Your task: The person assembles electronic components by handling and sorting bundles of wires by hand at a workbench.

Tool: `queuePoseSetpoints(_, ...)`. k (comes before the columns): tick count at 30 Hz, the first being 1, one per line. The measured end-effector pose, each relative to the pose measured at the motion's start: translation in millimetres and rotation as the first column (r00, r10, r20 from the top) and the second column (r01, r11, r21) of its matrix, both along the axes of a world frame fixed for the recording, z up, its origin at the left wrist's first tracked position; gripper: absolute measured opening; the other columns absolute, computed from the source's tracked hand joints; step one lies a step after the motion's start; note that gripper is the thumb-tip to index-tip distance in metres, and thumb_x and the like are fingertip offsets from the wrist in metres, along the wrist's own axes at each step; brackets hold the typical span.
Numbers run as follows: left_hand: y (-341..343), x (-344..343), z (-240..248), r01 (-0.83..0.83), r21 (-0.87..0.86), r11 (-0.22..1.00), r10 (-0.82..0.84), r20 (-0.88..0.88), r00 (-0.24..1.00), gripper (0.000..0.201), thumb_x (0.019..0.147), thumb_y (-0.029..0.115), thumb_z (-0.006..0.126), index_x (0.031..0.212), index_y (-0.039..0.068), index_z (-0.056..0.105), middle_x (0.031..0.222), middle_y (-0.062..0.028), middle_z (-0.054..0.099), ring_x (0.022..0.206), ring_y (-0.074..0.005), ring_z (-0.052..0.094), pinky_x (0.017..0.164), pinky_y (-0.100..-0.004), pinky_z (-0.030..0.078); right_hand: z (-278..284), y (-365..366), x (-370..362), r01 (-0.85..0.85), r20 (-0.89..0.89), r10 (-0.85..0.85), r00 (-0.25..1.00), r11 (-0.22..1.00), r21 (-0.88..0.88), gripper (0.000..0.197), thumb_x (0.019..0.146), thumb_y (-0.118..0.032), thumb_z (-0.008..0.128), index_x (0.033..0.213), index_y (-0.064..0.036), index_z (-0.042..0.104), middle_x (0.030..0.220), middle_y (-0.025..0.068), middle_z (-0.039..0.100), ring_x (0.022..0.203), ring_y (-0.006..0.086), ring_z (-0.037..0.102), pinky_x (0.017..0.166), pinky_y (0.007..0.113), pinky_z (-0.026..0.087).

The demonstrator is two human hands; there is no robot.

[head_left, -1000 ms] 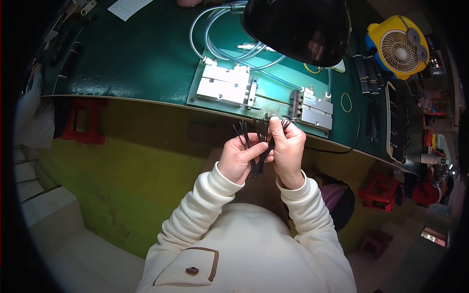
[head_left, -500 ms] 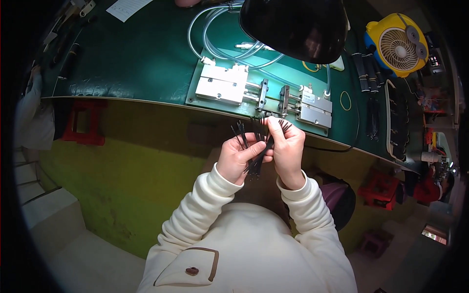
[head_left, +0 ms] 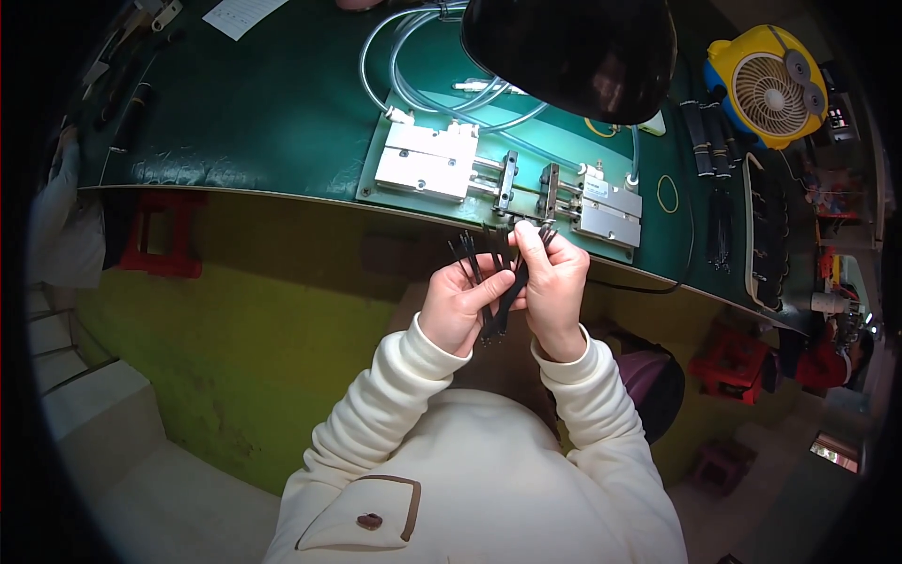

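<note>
A fanned bundle of thin black wires is held over the bench's front edge. My left hand is closed round the lower part of it, thumb pressed across the strands. My right hand pinches part of the bundle between thumb and fingers; its fingertips are partly hidden. Just beyond the hands, two dark metal jaws, a left one and a right one, stand apart on rods. They belong to a silver left pneumatic cylinder and a silver right cylinder, fixed to a pale green plate.
A black lamp hood hangs above the plate. Clear air hoses loop behind the left cylinder. Farther right are a rubber band, black bundles, a long tray and a yellow fan. Red stools stand below the bench.
My right hand has shifted slightly, and the wire tips by its fingers are drawn closer together. The left hand stays almost in place.
</note>
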State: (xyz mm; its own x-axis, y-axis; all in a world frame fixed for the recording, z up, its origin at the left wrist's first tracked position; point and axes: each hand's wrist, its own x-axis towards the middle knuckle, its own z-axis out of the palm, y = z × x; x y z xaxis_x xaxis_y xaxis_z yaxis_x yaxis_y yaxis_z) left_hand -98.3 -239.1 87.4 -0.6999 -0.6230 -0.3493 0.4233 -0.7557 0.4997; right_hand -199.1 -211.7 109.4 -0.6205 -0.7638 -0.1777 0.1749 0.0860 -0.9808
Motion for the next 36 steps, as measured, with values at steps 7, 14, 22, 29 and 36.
queuePoseSetpoints(7,-1.9,5.4,4.3,0.027,-0.021,0.999,-0.026,0.037,0.999,0.012,0.078,0.001,0.05,0.089,-0.003,0.053,0.077,-0.0088,0.058,0.065,-0.0159,0.058,0.061,-0.0271,0.051,9.3,1.4,2.0,-0.037,0.016,0.038,0.999,0.997,-0.064,0.021,0.08,-0.017,0.055,0.069,0.0007,0.059,0.051,-0.0003,0.052,0.035,0.0014,0.039,0.029,0.015,0.028)
queuePoseSetpoints(14,-2.2,6.5,2.9,0.039,-0.013,0.999,-0.038,0.025,0.999,0.011,0.077,-0.001,0.05,0.088,-0.003,0.053,0.076,-0.0093,0.058,0.063,-0.0162,0.058,0.058,-0.0268,0.051,11.4,4.2,2.9,-0.075,0.011,0.076,0.997,0.997,-0.022,0.019,0.08,-0.014,0.054,0.071,0.0012,0.059,0.053,0.0004,0.053,0.034,0.002,0.04,0.029,0.016,0.029)
queuePoseSetpoints(22,-4.1,7.3,2.7,0.063,-0.028,0.998,-0.062,0.035,0.997,0.01,0.077,-0.001,0.051,0.086,-0.003,0.053,0.075,-0.0092,0.058,0.063,-0.0165,0.058,0.057,-0.0262,0.051,11.5,3.6,1.7,-0.088,-0.03,0.087,0.996,0.996,-0.019,0.018,0.08,-0.014,0.053,0.073,0.0019,0.059,0.053,0.0012,0.054,0.034,0.0027,0.041,0.029,0.016,0.029)
queuePoseSetpoints(29,-1.6,3.8,2.4,0.026,-0.01,1.0,-0.026,0.048,0.998,0.009,0.077,-0.001,0.051,0.085,-0.002,0.054,0.076,-0.0091,0.058,0.064,-0.0166,0.059,0.057,-0.025,0.051,8.7,3.7,1.7,-0.035,-0.005,0.035,0.999,0.999,-0.021,0.017,0.08,-0.013,0.053,0.072,0.002,0.058,0.053,0.0012,0.054,0.034,0.0031,0.041,0.03,0.016,0.03)
queuePoseSetpoints(36,-1.9,1.1,2.5,0.027,-0.021,0.999,-0.026,0.055,0.998,0.008,0.078,0.0,0.051,0.085,-0.002,0.053,0.076,-0.009,0.058,0.064,-0.0157,0.059,0.058,-0.025,0.051,3.6,2.5,-1.4,-0.01,-0.006,0.01,1.0,0.999,-0.034,0.018,0.08,-0.013,0.052,0.072,0.002,0.058,0.053,0.0012,0.053,0.035,0.0025,0.04,0.03,0.016,0.029)
